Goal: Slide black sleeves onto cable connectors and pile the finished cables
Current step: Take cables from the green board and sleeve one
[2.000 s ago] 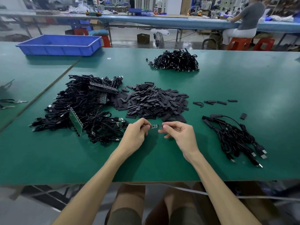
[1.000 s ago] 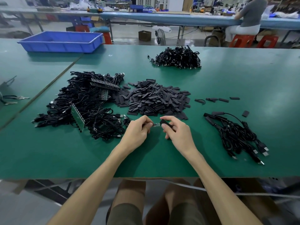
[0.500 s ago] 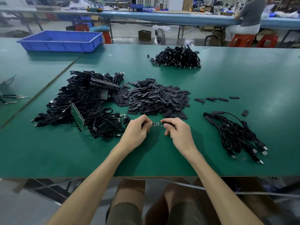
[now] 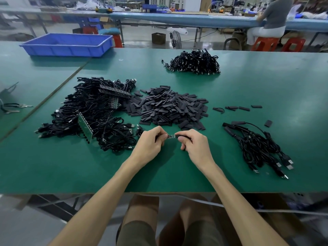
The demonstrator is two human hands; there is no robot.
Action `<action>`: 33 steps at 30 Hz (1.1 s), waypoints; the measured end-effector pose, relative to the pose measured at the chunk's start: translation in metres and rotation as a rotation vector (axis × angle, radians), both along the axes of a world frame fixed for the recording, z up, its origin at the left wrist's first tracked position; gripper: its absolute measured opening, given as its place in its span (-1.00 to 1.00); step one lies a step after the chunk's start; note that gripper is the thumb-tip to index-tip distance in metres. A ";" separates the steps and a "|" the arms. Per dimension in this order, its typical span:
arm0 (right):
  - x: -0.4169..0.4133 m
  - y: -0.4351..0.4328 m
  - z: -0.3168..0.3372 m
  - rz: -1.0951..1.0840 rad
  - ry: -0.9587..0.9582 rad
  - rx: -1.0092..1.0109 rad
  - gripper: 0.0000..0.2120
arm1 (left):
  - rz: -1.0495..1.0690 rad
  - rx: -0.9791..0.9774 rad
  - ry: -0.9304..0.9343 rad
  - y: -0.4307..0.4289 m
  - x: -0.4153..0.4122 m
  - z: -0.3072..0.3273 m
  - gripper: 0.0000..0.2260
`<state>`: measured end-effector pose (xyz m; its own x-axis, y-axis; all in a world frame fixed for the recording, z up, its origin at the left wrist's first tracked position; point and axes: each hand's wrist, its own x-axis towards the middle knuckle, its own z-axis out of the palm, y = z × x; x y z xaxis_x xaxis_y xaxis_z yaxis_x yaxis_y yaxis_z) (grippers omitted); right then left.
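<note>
Sleeve (image 4: pixel 181 135) now lines up with connector (image 4: pixel 170 136) end

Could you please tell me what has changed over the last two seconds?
The right hand has brought a black sleeve up to the end of the connector; two seconds ago no sleeve showed there. The left hand still pinches the connector, and the sleeve pile and the cables on the right have not moved.

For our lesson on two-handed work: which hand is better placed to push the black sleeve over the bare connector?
Right. The right hand pinches the sleeve, whose end meets the connector. The left hand pinches the connector's other end and can simply hold it steady.
</note>
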<state>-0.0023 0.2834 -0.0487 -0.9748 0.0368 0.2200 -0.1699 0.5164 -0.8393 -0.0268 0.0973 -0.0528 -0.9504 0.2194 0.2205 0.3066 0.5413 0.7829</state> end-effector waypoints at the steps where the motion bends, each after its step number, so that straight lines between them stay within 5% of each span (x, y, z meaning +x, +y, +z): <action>1: 0.000 -0.001 0.000 0.000 0.005 0.004 -0.82 | -0.009 0.001 -0.002 -0.001 0.000 0.000 -0.86; 33: 0.007 -0.005 0.000 0.091 0.059 0.148 -0.76 | -0.021 0.004 0.004 -0.003 0.000 0.000 -0.87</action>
<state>0.0048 0.2784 -0.0488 -0.9579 -0.0880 0.2732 -0.2681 0.6141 -0.7423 -0.0271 0.0943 -0.0524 -0.9447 0.2386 0.2252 0.3211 0.5319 0.7836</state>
